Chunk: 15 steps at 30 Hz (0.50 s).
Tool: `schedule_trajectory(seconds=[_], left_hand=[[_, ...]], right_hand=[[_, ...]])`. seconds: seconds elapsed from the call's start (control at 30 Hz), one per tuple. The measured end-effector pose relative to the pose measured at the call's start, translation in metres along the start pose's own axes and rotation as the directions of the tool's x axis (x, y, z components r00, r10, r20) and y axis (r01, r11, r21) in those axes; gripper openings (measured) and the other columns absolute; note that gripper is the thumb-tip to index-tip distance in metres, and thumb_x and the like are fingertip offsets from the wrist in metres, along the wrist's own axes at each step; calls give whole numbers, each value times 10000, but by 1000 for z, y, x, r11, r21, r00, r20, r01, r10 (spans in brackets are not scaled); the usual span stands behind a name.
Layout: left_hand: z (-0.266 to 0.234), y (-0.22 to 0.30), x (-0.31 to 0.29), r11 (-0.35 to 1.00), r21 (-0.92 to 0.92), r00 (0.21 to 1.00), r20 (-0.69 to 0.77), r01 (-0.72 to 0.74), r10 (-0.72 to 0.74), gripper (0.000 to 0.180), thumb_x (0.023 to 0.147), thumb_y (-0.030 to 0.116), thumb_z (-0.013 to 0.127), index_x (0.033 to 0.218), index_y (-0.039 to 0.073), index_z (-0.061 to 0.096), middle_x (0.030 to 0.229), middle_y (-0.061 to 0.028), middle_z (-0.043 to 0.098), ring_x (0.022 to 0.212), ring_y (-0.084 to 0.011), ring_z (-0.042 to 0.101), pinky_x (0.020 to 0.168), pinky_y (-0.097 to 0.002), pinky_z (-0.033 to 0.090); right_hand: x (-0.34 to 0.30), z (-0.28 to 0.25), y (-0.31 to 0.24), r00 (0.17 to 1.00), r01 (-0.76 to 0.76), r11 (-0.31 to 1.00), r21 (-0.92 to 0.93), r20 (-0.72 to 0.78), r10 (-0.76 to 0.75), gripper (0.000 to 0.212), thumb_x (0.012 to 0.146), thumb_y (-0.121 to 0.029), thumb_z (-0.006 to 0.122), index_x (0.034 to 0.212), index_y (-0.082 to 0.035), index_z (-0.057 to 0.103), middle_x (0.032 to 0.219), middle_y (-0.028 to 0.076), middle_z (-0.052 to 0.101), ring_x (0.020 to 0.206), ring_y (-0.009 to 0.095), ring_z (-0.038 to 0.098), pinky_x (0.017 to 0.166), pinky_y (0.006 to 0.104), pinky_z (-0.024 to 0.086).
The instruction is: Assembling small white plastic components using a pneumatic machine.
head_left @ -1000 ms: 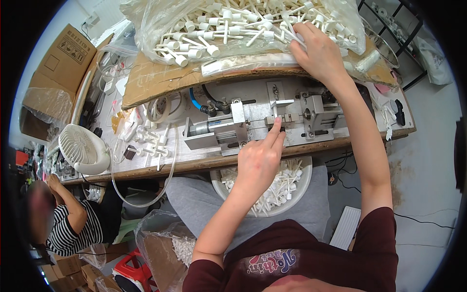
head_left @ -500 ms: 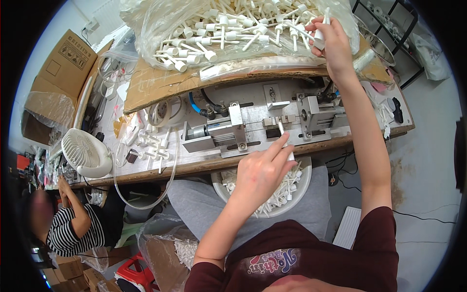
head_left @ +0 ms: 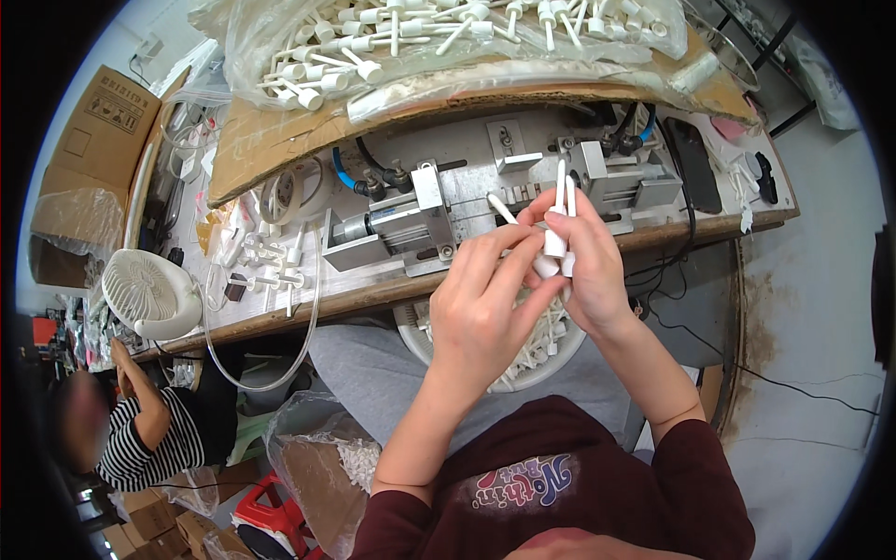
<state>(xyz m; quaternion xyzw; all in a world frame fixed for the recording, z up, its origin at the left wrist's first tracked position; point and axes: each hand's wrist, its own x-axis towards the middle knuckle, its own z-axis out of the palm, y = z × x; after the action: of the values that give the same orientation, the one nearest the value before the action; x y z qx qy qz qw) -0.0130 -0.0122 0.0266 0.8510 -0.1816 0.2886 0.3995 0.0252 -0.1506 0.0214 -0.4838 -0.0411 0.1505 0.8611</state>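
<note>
My two hands meet in front of the metal clamping fixture (head_left: 429, 210). My left hand (head_left: 481, 299) is closed on a white stemmed cap (head_left: 501, 207), whose thin stem points up and to the left. In my right hand (head_left: 597, 271), also closed, are white stemmed caps (head_left: 560, 191) with stems upright and wide ends down. The wide ends crowd together between the fingers of both hands, and part of them is hidden. Below, a white tub (head_left: 408, 329) on my lap side holds many similar pieces.
A plastic bag (head_left: 252, 56) heaped with stemmed caps lies on a cardboard sheet (head_left: 271, 154) above the fixture. A white fan (head_left: 154, 294), clear tubing (head_left: 317, 327) and loose caps (head_left: 285, 271) are at left. A black phone (head_left: 693, 163) lies at right. Another person (head_left: 154, 434) sits at far left.
My right hand has come down from the bagged heap with stemmed caps and joined my left hand. My left hand still holds its cap. The whole view has shifted slightly.
</note>
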Motion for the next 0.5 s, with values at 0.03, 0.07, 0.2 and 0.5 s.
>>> schedule_trajectory(seconds=[0.03,0.07,0.2,0.5], left_hand=[[0,-2,-3,1000,-5,1000,21,14,-14,401,689,88,844,1058,5,711,1099,-93,682,921,-257,663,773,-352,550],[0,-3,-5,1000,-9,999,36,27,-26,371,711,91,827,1050,1,706,1097,-97,677,916,-260,659,769,-354,548],[0,-8,-15,999,-35,999,28,-20,21,316,742,52,795,1037,-19,711,1182,-117,681,947,-268,676,796,-360,547],[7,-31,-9,956,252,983,136,-151,119,279,793,71,775,1055,-6,719,1192,-98,707,865,-211,688,737,-330,525]], right_hand=[[-2,-1,4,1000,-12,1000,16,13,11,201,985,-128,441,1136,-32,532,1025,105,631,805,123,620,613,252,503],[-3,0,7,1000,12,1000,-4,-27,-12,203,984,-128,443,1140,-32,530,1028,107,633,804,128,625,625,252,510],[-4,-2,11,988,57,997,-50,-139,-63,182,997,-124,449,1142,-36,515,1027,119,643,770,143,646,648,246,528],[-22,-29,6,988,88,985,-149,-112,-105,159,1048,-171,524,1110,-25,531,829,79,621,485,81,525,417,191,340]])
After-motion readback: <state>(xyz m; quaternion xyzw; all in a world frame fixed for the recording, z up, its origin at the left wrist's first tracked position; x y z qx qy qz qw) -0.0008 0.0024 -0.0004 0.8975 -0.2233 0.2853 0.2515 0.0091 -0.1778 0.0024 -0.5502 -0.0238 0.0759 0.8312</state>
